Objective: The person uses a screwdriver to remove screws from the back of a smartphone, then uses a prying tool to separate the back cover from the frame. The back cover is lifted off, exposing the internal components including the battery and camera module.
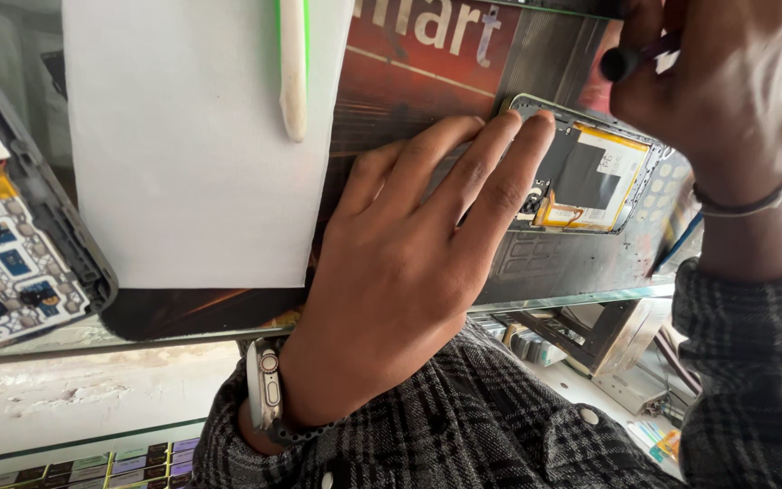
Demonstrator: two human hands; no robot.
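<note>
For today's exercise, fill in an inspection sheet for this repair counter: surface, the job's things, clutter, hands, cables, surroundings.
Surface: glass counter with a dark mat on it.
Job's things: opened phone, battery showing.
Clutter: white paper, pale pry stick, grey tray of parts at the left.
Hands: left hand presses fingers on the phone's edge; right hand holds a black-handled tool.
Cables: nothing seen.
Surroundings: shelves of boxes beneath the glass.

White paper sheet (183,154) under a pale plastic pry stick (293,68), perhaps a spudger
</note>
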